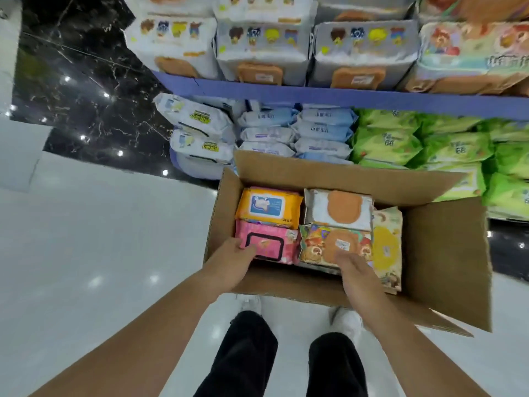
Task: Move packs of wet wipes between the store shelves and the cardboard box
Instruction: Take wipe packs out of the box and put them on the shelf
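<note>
An open cardboard box (438, 253) stands on the floor below the shelves and holds several wet-wipe packs. My left hand (232, 262) reaches over the near wall and grips the near edge of a pink pack (274, 245). Behind that lies an orange pack (269, 206). My right hand (357, 277) rests with its fingers on a colourful cartoon pack with an orange lid (329, 243). A white pack with an orange lid (339, 209) lies behind it, and a yellow-lidded pack (386, 247) stands on edge at the right.
A purple-edged shelf (315, 94) carries white cartoon packs above. Below it are white, blue (323, 130) and green packs (400, 141). The box flaps stick out to the right and back. Glossy white and black floor lies to the left; my feet are under the box's near edge.
</note>
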